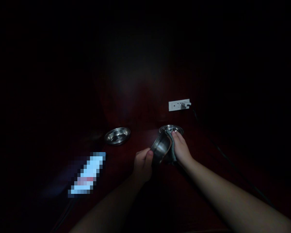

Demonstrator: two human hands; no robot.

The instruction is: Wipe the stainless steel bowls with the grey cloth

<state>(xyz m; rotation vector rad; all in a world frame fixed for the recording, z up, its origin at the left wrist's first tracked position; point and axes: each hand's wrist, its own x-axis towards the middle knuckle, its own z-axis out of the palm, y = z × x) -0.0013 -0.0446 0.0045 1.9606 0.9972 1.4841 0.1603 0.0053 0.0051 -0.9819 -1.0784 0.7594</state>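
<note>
In the head view, a metal bowl (161,147) is held up at the centre of the clock face, tilted so that its mouth is turned towards three o'clock. At its eight o'clock, the bowl's wall is gripped by the left hand (143,162), whose fingers are clamped on it with the thumb on the near side. At its three o'clock, a dark cloth (172,151) is held against the rim by the right hand (181,147); its fingers are closed on the cloth, though whether any fingertips are inside the bowl cannot be told.

Just beyond the cloth, towards one o'clock, a shallow dish (171,127) is partly hidden by the bowl and right hand. Another dish (117,136) is set on the dark red counter (141,137) between nine and ten o'clock. A lit screen (88,174) is seen towards half past eight, and a wall socket (172,105) towards one.

The bowl could be dropped if its smooth metal were allowed to slip from the one-sided left grip under the cloth's push. The dish behind could be knocked, since it is closely neighboured and poorly lit.
</note>
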